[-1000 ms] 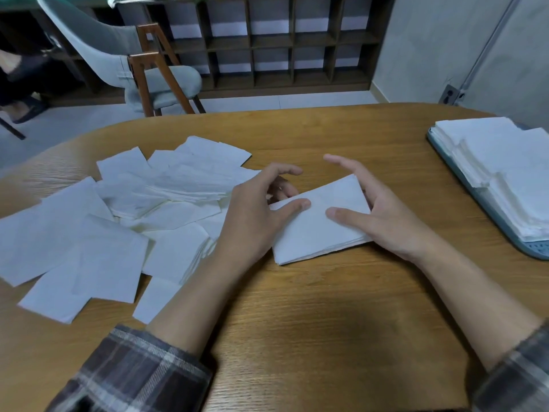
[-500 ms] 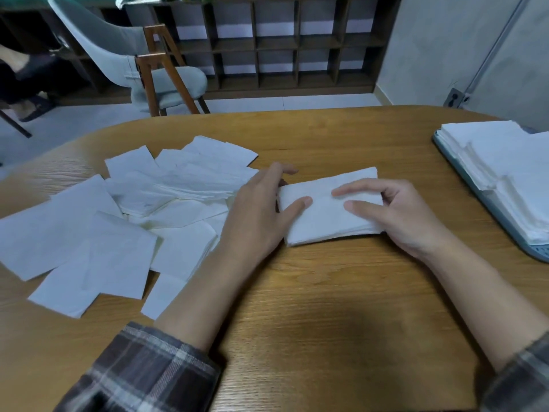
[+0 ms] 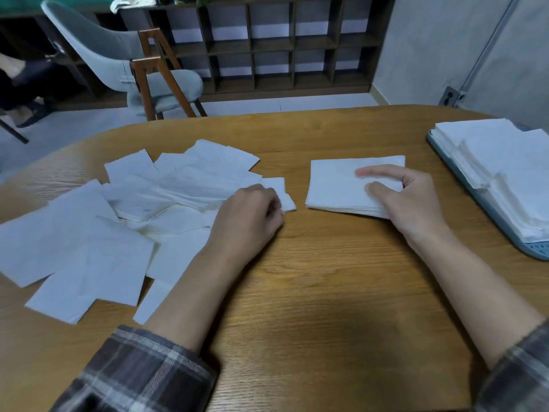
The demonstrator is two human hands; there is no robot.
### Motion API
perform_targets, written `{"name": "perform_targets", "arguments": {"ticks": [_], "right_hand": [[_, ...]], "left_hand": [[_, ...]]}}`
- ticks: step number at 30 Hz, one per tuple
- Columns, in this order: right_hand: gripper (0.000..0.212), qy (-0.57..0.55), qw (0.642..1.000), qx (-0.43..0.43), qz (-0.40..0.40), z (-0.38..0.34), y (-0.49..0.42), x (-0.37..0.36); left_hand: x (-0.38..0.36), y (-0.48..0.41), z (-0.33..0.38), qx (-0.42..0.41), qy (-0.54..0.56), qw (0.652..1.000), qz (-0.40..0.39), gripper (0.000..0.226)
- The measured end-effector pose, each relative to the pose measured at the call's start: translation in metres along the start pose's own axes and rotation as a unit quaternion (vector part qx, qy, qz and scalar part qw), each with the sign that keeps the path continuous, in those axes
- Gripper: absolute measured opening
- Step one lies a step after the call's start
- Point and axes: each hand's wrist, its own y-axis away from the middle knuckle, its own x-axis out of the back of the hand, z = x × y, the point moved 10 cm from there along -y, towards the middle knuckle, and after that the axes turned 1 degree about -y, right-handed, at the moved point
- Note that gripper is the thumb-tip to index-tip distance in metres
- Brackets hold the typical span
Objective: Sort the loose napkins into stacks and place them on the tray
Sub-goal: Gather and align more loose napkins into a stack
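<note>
A squared stack of white napkins (image 3: 335,182) lies on the wooden table (image 3: 326,292), right of centre. My right hand (image 3: 407,203) grips the stack's right end, with fingers curled over the top. A loose spread of white napkins (image 3: 118,227) covers the left of the table. At its right edge my left hand (image 3: 249,215) has its fingers curled onto a small folded napkin (image 3: 283,196). A grey-blue tray (image 3: 531,251) at the far right holds several napkin stacks (image 3: 505,165).
A pale green chair with wooden legs (image 3: 154,75) stands beyond the table's far edge, in front of a dark shelf unit (image 3: 282,49). A person's legs (image 3: 23,81) show at the far left. Bare wood lies between my forearms.
The stack has slid right with my right hand, away from the loose pile. My left hand has left the stack and curled onto a napkin at the pile's edge.
</note>
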Motion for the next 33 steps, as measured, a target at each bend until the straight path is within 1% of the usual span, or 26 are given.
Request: {"name": "perform_targets", "arguments": {"ticks": [2,4,7,9,11,13,14,17,19,21,24,26,28,29,31,33], "right_hand": [[0.035,0.019,1.0,0.008,0.011,0.0,-0.001,0.003],[0.034,0.031,0.999,0.019,0.013,-0.003,0.0,0.004],[0.034,0.035,0.999,0.034,0.012,-0.005,0.002,0.003],[0.033,0.037,0.998,0.04,0.022,-0.006,0.002,0.005],[0.033,0.037,0.998,0.041,0.027,-0.007,0.001,0.008],[0.032,0.035,0.998,0.039,0.024,-0.006,0.001,0.007],[0.033,0.032,0.999,0.038,0.022,-0.006,0.001,0.007],[0.032,0.02,0.999,0.04,0.013,-0.008,0.001,0.005],[0.031,0.014,0.999,0.047,-0.001,-0.011,0.002,0.002],[0.027,-0.002,0.998,0.064,-0.028,-0.017,0.004,-0.003],[0.019,-0.039,0.989,0.1,-0.104,-0.03,0.01,-0.017],[0.034,-0.076,0.978,0.108,-0.163,-0.035,0.016,-0.027],[0.051,-0.094,0.967,0.094,-0.216,-0.034,0.023,-0.038],[0.049,-0.104,0.963,0.084,-0.235,-0.033,0.027,-0.043],[0.028,-0.131,0.957,0.063,-0.252,-0.03,0.031,-0.051],[0.011,-0.124,0.963,0.068,-0.23,-0.029,0.029,-0.052]], "left_hand": [[-0.012,0.008,0.029,-0.072,0.067,0.994,-0.054,0.004],[-0.022,0.02,0.056,-0.131,0.12,0.979,-0.096,0.002],[-0.031,0.028,0.069,-0.169,0.147,0.968,-0.113,0.004],[-0.029,0.026,0.062,-0.158,0.148,0.97,-0.115,0.013],[-0.025,0.023,0.051,-0.138,0.138,0.972,-0.127,0.027],[-0.021,0.021,0.045,-0.127,0.131,0.973,-0.14,0.033],[-0.02,0.02,0.044,-0.126,0.128,0.973,-0.141,0.031],[-0.017,0.02,0.049,-0.138,0.108,0.977,-0.122,0.012],[-0.014,0.02,0.05,-0.127,0.113,0.979,-0.11,0.005],[-0.008,0.02,0.047,-0.095,0.173,0.976,-0.095,0.004],[0.001,0.017,0.043,-0.037,0.309,0.947,-0.082,0.011],[0.005,0.013,0.039,-0.013,0.356,0.932,-0.061,0.012],[0.009,0.01,0.032,0.008,0.377,0.925,-0.034,0.009],[0.009,0.009,0.028,0.019,0.39,0.92,-0.027,0.007],[0.006,0.008,0.026,0.028,0.407,0.912,-0.036,0.009],[0.003,0.009,0.027,0.019,0.396,0.917,-0.044,0.017]]}}
